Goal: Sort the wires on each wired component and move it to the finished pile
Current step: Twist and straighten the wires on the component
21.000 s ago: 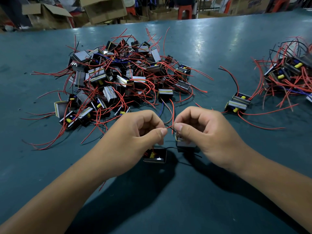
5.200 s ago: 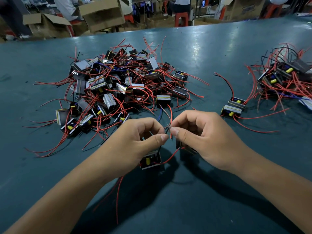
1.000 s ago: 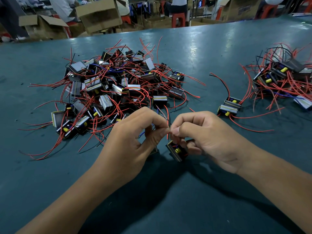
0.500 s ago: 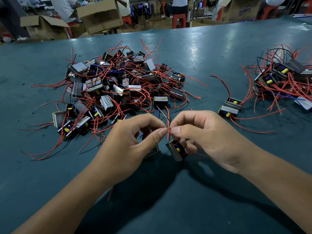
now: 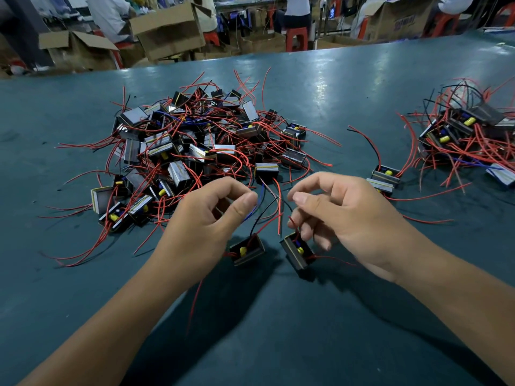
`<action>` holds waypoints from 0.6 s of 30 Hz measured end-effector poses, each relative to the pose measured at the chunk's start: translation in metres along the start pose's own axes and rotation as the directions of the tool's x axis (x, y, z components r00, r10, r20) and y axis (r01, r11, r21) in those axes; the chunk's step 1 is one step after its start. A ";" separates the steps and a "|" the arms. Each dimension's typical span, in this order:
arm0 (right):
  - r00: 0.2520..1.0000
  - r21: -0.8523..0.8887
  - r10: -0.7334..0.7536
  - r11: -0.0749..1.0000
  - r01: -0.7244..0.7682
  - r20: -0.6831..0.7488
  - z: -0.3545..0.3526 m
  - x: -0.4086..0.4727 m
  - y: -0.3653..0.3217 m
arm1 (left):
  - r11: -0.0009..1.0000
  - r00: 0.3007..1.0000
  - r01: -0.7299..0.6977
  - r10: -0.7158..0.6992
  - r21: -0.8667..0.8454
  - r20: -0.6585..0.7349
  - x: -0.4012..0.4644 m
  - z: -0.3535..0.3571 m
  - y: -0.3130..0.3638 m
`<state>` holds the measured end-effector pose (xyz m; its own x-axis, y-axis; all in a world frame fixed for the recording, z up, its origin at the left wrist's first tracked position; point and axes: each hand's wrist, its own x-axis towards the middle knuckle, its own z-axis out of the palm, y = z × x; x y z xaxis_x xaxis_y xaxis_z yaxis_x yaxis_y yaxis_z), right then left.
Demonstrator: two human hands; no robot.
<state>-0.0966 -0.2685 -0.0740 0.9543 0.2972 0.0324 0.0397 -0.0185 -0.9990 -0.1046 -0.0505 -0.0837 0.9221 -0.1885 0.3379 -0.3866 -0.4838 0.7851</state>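
While both hands hover over the teal worktop, two small wired components lie just under them.

The left hand has its fingers curled, thumb tip close to the forefinger; whether it pinches the thin blue wire beside the thumb I cannot tell. The right hand holds thumb and forefinger slightly apart, while its lower fingers curl against the right component, which stands tilted on the worktop. The left component rests beside it, near but not touching, with a yellow part visible inside. Behind the hands lies the big unsorted pile with red wires spreading out. At the far right is the finished pile, and two components sit between it and the right hand.
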 end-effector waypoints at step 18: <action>0.983 -0.128 0.077 0.987 -0.099 -0.165 0.007 0.006 0.014 | 0.988 0.995 0.000 -0.016 0.155 0.097 0.002 0.007 -0.004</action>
<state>-0.0925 -0.2600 -0.0876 0.9902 0.1337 -0.0402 -0.0172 -0.1696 -0.9854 -0.1007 -0.0546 -0.0897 0.9251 -0.2631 0.2736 -0.3793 -0.6107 0.6951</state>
